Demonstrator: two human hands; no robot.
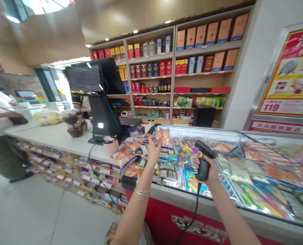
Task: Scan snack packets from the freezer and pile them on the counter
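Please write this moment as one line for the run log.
left hand: touching snack packet | right hand: holding barcode scanner | place: shop counter

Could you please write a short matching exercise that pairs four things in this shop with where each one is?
Things:
1. Handheld barcode scanner
2. Orange snack packet
3. Red-and-yellow poster
4. Red boxes

Places:
A. On the wooden shelves behind the counter
B. On the wall at the right of the view
C. Gripped in the right hand
D. At the fingertips of the left hand

Pairs: 1-C, 2-D, 3-B, 4-A
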